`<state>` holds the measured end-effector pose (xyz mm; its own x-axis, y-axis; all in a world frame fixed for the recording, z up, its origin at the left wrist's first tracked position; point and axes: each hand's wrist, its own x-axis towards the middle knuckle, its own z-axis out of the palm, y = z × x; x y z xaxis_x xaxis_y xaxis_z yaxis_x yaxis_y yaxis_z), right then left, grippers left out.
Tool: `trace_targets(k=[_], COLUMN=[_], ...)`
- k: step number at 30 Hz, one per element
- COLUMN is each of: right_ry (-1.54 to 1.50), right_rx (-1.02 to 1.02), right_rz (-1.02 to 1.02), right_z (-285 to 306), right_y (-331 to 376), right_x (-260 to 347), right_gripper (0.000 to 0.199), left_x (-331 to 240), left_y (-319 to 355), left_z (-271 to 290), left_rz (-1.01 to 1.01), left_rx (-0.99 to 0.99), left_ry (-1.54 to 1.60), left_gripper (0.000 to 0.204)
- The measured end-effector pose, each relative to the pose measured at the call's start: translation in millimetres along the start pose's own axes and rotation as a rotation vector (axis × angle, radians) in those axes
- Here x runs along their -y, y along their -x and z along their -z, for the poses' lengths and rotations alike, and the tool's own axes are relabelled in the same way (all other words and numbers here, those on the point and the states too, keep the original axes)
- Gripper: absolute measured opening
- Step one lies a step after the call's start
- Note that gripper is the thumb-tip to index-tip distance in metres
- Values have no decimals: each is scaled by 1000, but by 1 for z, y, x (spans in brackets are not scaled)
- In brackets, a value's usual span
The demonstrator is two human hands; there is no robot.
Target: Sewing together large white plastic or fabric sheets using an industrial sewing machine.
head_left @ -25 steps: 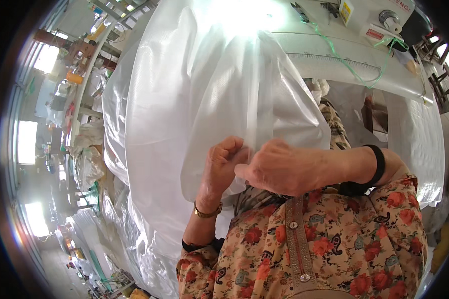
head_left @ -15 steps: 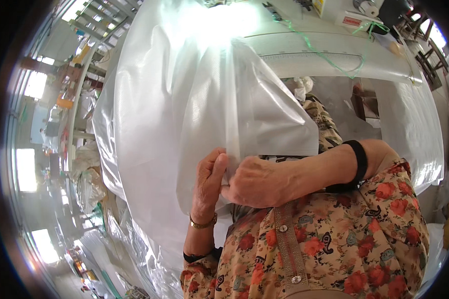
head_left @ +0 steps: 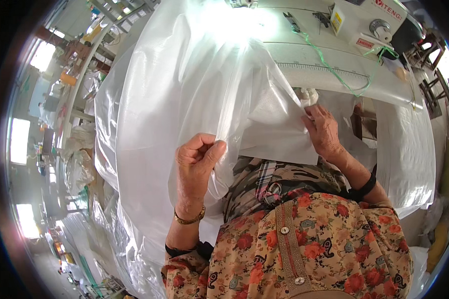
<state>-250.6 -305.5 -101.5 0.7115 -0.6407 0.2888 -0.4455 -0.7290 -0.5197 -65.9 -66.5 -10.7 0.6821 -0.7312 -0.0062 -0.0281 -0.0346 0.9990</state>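
Observation:
A large sheet of translucent white plastic [head_left: 149,99] hangs over the table edge and across my lap, with a long folded seam running up toward a bright light. My left hand [head_left: 197,157] pinches that fold between thumb and fingers. Out to the right, my right hand [head_left: 325,130] is at the sheet's right-hand edge, its fingers bent around it. A crumpled white bundle [head_left: 309,95] sits just beyond those fingertips. Glare hides where the sheet's far end meets the machine fittings [head_left: 242,3].
A white sewing machine head [head_left: 366,22] stands on the table [head_left: 284,52] at the far right. Thread snips [head_left: 291,22] and a loose green cord [head_left: 324,59] lie on the tabletop. More plastic sheeting [head_left: 406,154] hangs at the right. Shelving [head_left: 77,94] stands on the left.
My right hand has left the fold beside my left hand and moved right and away to the sheet's edge. The left hand keeps its pinch, and the sheet is spread wider.

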Motion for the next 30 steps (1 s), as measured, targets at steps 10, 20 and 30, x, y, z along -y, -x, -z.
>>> trace_targets(k=[10,20,30], right_ry=[-382,-453,-396], right_rx=[330,571,504], right_rz=[399,574,795], right_z=[58,49,17], right_y=[1,-1,1], right_x=[77,133,140], right_gripper=[17,17,18], left_x=[-15,1,11], left_y=[-2,-1,6], left_z=[-15,-26,-15], left_rz=[-188,-226,98], left_rx=[99,180,160], left_ry=[-257,-329,-23], left_gripper=[10,3,12])
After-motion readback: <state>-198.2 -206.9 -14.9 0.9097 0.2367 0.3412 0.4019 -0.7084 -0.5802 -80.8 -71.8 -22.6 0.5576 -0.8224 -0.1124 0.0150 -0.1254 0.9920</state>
